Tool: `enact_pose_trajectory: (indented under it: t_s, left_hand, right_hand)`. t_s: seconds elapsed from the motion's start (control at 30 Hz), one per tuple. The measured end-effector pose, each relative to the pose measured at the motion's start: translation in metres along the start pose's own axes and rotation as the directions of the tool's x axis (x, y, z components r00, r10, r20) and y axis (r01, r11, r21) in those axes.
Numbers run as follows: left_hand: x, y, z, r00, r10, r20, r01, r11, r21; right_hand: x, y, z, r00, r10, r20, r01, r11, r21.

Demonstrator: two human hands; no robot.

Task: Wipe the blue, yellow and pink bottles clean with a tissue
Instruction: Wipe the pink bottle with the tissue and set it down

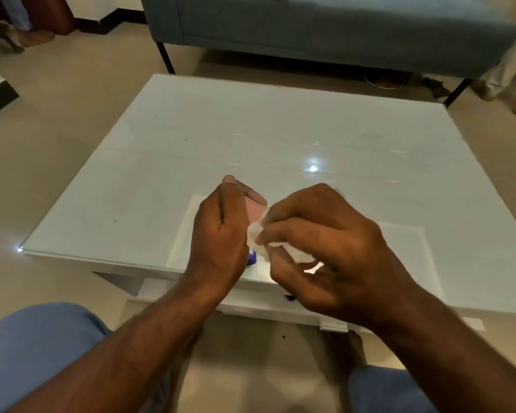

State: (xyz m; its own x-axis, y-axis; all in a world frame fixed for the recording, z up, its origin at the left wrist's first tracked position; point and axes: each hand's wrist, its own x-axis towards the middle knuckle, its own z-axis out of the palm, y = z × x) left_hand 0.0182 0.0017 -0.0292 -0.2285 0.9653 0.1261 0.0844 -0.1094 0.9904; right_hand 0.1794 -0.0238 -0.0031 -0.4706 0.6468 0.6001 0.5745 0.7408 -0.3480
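My left hand point(221, 228) is closed around a pink bottle point(255, 210), of which only a small pale pink patch shows between thumb and fingers. My right hand point(319, 248) pinches a crumpled white tissue point(258, 241) and presses it against the bottle's side. A small dark blue piece with a white mark point(251, 257) peeks out below my left hand; I cannot tell whether it belongs to the blue bottle. No yellow bottle is visible. Both hands hover over the near edge of the table.
The white glass-topped low table point(191, 162) fills the middle of the view, with a lower shelf point(251, 305) under its near edge. A grey-blue sofa point(310, 28) stands behind it. Someone's legs point(507, 73) are at the far right. My knees in blue trousers point(42, 347) frame the bottom.
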Motion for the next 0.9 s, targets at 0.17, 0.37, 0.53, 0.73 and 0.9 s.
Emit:
enact_pose_trajectory:
  t_s: [0.17,0.37,0.53,0.73,0.9]
  left_hand:
    - [0.002,-0.004,0.002,0.996,-0.083,-0.028,0.083,0.996,-0.024]
    - [0.004,-0.009,0.001,0.986,-0.158,-0.063,0.157,0.987,-0.016]
    - [0.010,-0.015,-0.002,0.966,-0.238,-0.106,0.234,0.971,-0.046]
    - [0.010,-0.015,-0.002,0.955,-0.279,-0.103,0.274,0.960,-0.058]
    - [0.005,-0.016,-0.001,0.975,-0.222,0.010,0.223,0.974,-0.053]
  right_hand:
    - [0.004,0.015,-0.008,0.973,0.218,-0.079,-0.215,0.976,0.040]
    - [0.001,0.005,0.001,1.000,-0.001,0.022,0.002,0.999,-0.052]
    - [0.004,0.014,-0.006,0.973,0.219,-0.072,-0.218,0.976,0.015]
    - [0.000,0.005,0.007,0.994,-0.088,0.058,0.089,0.996,-0.006]
    - [-0.002,0.011,0.005,0.947,0.064,0.313,-0.062,0.998,-0.016]
